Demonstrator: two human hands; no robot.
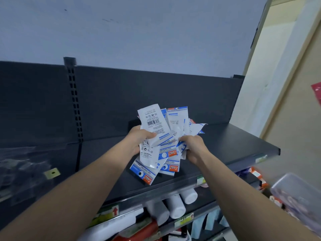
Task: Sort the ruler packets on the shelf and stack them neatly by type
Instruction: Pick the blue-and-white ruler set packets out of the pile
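left hand (139,137) and right hand (195,148) both grip a loose fan of ruler packets (156,122) over the dark shelf (234,145), fingers (184,138) curled round the bundle. risk: the slick, splayed packets slip out and scatter, mixing types. most fingertips are hidden behind the packets. contact with the shelf cannot be told.

The packets (155,126) I held were thin plastic film, glossy and crinkled, with printed faces. The shelf (229,141) under them was dark metal with a smooth, matt finish, and so was its back panel (121,94). Below my arms, the white tubes (176,206) looked like smooth plastic with a slight sheen. The box (298,193) at my right was clear, shiny plastic. The wall (139,32) was matt paint.
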